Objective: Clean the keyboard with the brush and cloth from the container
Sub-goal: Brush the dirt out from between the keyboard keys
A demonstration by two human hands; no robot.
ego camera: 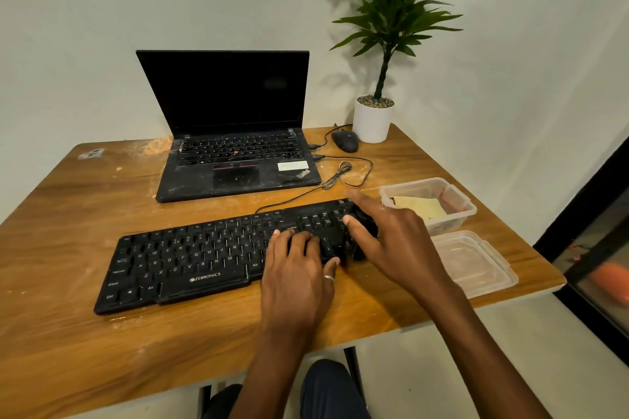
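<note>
- 2 hands sit over the right end of the keyboard (190,262), which lies at a slant across the middle of the table (68,333), just in front of the laptop (235,133).
- The left hand (296,269) rests palm down on the keys beside the arrow block, fingers together and curled a little, holding nothing; I judge it is there to steady the board.
- The right hand (391,241) is over the number pad with the forefinger stretched out and the thumb bent in. Something dark shows under the palm, perhaps the brush, but I cannot tell whether it grips anything.
- The container (456,211) stands open just beside the keyboard's right end, within easy reach of the right hand. A pale yellow cloth (422,207) lies inside it, so the wiping step looks not yet begun.
- The lid (476,262) lies apart, near the table edge in front of the container, out of the work area.
- The keyboard is black, with white lettering and a brand name below the space bar. Pale dust shows along its front edge and among the keys on the left half.
- Its cable (340,177) runs back, partly coiled, to the laptop.
</note>
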